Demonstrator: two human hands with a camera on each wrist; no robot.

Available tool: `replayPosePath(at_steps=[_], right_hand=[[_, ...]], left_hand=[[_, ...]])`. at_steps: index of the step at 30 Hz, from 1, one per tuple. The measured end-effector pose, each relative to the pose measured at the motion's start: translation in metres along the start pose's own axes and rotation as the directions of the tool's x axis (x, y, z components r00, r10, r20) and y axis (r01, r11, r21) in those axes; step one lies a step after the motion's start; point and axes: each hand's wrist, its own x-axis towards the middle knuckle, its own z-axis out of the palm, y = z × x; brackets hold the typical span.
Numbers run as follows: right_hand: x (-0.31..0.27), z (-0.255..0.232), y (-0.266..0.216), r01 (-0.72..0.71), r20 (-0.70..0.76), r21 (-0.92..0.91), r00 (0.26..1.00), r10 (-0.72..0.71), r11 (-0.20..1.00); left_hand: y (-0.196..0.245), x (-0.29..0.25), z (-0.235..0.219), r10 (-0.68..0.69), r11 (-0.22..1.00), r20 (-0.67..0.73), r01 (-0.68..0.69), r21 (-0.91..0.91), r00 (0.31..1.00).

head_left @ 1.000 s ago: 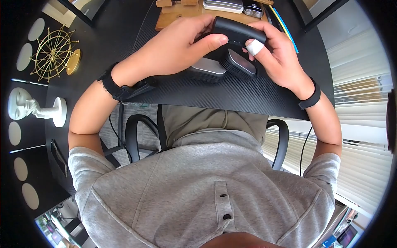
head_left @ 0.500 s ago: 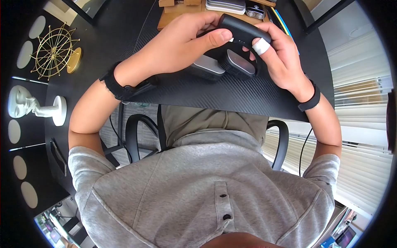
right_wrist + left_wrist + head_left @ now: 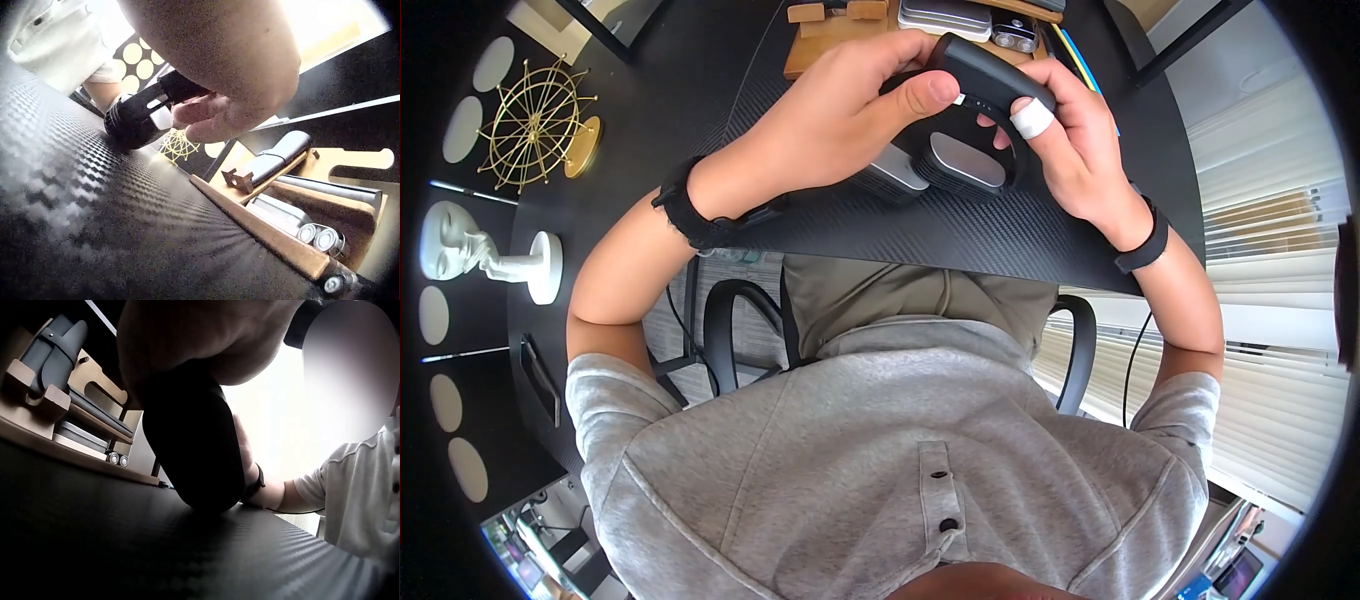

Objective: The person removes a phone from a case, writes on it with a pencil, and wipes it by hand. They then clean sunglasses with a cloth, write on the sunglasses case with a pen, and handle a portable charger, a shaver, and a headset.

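Note:
Both hands hold a black, smooth, rounded oblong device [image 3: 1000,72] above the desk. My left hand [image 3: 835,118] grips its left end, with the thumb along the near side beside a small white tip [image 3: 960,99]. At the other end my right hand [image 3: 1078,150] grips it; white tape [image 3: 1031,119] wraps that thumb. Small dots line the device's near face, and a thin black loop curves below it. Beneath the hands, two ribbed black blocks with silver tops lie on the desk: one block [image 3: 967,160] in the middle, the other [image 3: 897,170] partly behind the left hand.
A wooden organizer [image 3: 269,234] at the back holds a grey case [image 3: 281,156], flat silver items and a small item with two round ends [image 3: 320,237]. A gold wheel ornament [image 3: 530,125] and a white figurine [image 3: 545,270] stand at the left.
Both hands and the device have shifted slightly right. The white tip by the left thumb and the black loop now show more. The silver-topped blocks appear a little further left in view.

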Motion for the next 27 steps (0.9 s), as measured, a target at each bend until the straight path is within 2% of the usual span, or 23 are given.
replayPosePath(at_steps=[4,8,13,19,26,27], right_hand=[[-0.001,-0.001,0.004,0.002,0.006,-0.007,1.000,-0.002,1.000],[0.000,-0.002,0.000,-0.010,0.022,-0.041,1.000,0.011,0.999],[0.001,-0.002,-0.006,-0.082,0.080,0.008,0.993,0.081,0.997],[0.001,0.001,-0.009,-0.120,0.092,0.025,0.989,0.118,0.992],[0.000,0.000,-0.006,-0.107,0.123,0.076,0.988,0.097,0.991],[0.000,-0.001,-0.005,-0.106,0.113,0.027,0.988,0.102,0.994]], left_hand=[[-0.002,0.001,0.003,0.003,0.999,0.000,-0.003,-0.043,1.000],[0.003,0.000,0.000,-0.057,0.998,0.030,0.058,-0.038,0.998],[0.000,0.000,0.002,-0.050,0.997,0.025,0.051,-0.055,0.998],[0.003,0.001,0.000,-0.100,0.991,0.025,0.097,0.087,0.995],[-0.001,0.002,0.002,-0.118,0.993,0.072,0.119,-0.010,0.990],[-0.001,0.001,0.002,-0.132,0.991,0.077,0.134,-0.015,0.988]])
